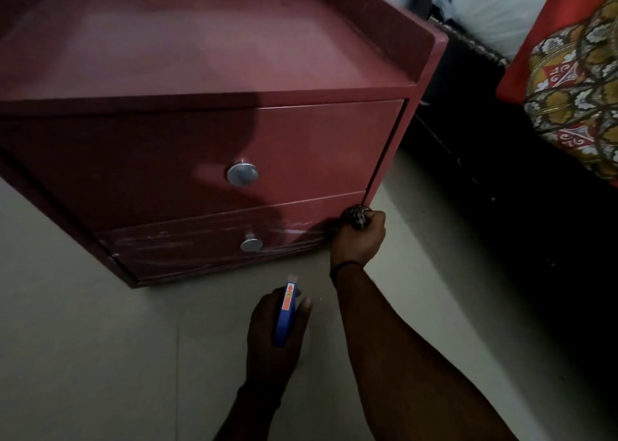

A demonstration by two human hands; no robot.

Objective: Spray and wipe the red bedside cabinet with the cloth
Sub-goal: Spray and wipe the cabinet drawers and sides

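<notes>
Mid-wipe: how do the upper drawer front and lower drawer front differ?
The upper drawer front is taller; the lower drawer front is shallower. The lower one shows pale streaks; the upper one looks unstreaked. The right hand grips the cloth against the lower one's right end; nothing touches the upper. Both are red with round silver knobs.

Both forearms [404, 343] are bare; a thin dark band [344, 266] circles the wrist just behind the right hand [358, 240].
</notes>
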